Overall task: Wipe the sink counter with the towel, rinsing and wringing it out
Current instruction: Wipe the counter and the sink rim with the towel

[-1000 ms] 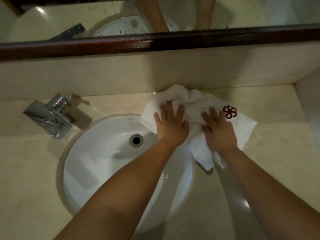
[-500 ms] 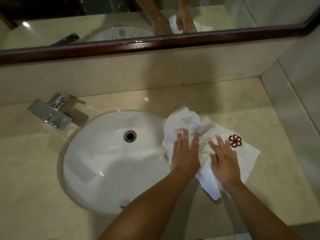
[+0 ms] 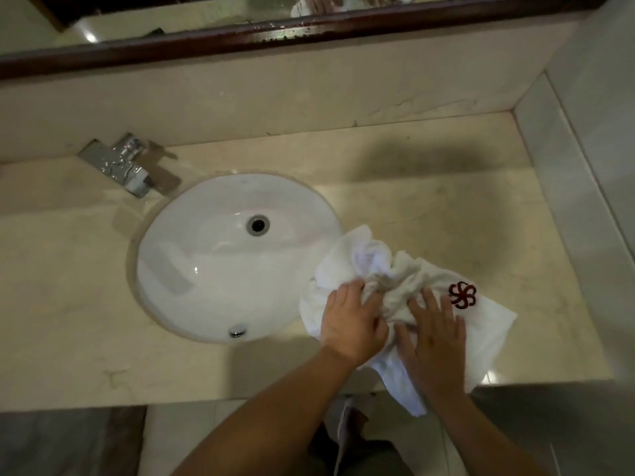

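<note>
A crumpled white towel with a dark red flower emblem lies on the beige stone counter, just right of the white oval sink. Its left part overlaps the basin rim, and one corner hangs over the counter's front edge. My left hand presses down on the towel's left side, fingertips sinking into the bunched folds. My right hand lies flat on it beside the emblem, fingers spread. Both forearms reach in from below.
A chrome faucet stands at the sink's back left. A dark wooden mirror frame runs above the backsplash. A tiled side wall closes the counter on the right. The floor shows below the front edge.
Both hands have dragged the towel from the backsplash toward me across the counter, to the front edge beside the sink. The towel has bunched up more.
</note>
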Action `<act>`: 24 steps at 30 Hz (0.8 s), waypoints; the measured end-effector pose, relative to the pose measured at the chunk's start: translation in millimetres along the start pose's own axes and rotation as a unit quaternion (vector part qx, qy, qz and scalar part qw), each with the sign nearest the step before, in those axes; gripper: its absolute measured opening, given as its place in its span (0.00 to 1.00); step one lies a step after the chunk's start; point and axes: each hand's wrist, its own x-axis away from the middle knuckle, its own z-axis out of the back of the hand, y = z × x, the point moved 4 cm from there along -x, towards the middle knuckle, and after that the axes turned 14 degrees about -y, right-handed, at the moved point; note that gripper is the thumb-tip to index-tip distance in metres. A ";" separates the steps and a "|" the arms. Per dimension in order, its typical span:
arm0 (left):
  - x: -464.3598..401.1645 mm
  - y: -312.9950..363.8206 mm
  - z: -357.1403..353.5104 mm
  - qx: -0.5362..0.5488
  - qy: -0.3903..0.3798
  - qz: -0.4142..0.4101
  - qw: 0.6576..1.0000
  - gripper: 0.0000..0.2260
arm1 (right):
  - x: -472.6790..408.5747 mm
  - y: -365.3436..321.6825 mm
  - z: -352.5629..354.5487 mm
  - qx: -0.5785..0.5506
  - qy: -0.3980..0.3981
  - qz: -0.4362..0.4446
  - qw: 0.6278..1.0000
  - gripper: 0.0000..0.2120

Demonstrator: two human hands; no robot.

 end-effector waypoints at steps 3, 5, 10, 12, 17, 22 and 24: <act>29.7 -2.1 -16.8 -0.001 0.026 -0.024 0.999 0.17 | 27.5 3.8 -6.9 -0.012 0.008 0.035 0.999 0.30; 41.2 -3.2 -19.6 0.006 0.051 -0.045 0.998 0.14 | 36.5 12.8 -5.7 -0.011 0.009 0.067 0.998 0.30; 22.2 -5.1 -15.3 -0.076 0.066 -0.068 0.993 0.19 | 19.5 21.5 7.4 -0.021 -0.007 0.039 0.999 0.35; 14.7 -6.1 -21.6 -0.057 0.038 -0.070 0.995 0.23 | 11.7 14.2 8.3 -0.015 -0.005 0.001 1.000 0.34; 27.6 -17.0 -30.4 -0.024 0.009 -0.052 0.998 0.26 | 16.8 -3.6 -6.2 0.024 -0.006 -0.013 1.000 0.39; 73.4 -53.6 -34.5 -0.015 0.024 0.013 1.000 0.24 | 25.5 -48.5 -26.3 0.066 0.001 0.065 0.996 0.38; 91.3 -74.1 -33.1 -0.017 0.042 0.019 0.999 0.22 | 30.0 -74.1 -35.2 0.065 -0.008 0.089 0.994 0.35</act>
